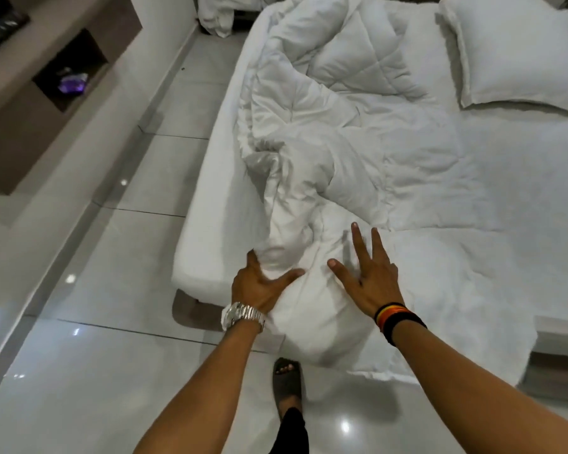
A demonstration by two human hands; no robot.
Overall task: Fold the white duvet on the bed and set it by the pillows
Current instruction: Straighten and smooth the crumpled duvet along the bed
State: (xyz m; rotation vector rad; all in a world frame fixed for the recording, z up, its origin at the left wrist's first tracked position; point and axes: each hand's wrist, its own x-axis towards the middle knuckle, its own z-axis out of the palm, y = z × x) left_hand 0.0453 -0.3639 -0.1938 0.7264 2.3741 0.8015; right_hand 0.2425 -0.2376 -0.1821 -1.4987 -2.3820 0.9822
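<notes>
The white quilted duvet (358, 152) lies crumpled along the left side of the bed (207, 198), and one end of it hangs over the foot corner toward the floor. My left hand (259, 283), with a silver watch on the wrist, presses its spread fingers and thumb around a bunched fold at that corner. My right hand (368, 276), with dark bands on the wrist, hovers flat just above or on the duvet with fingers apart. A white pillow (518, 57) lies at the head of the bed, far right.
Glossy grey floor tiles (118, 290) run along the bed's left side. A brown shelf unit (46, 80) with open niches stands at far left. More white bedding (217, 14) is piled on the floor beyond the bed. My sandalled foot (287, 378) stands at the bed's corner.
</notes>
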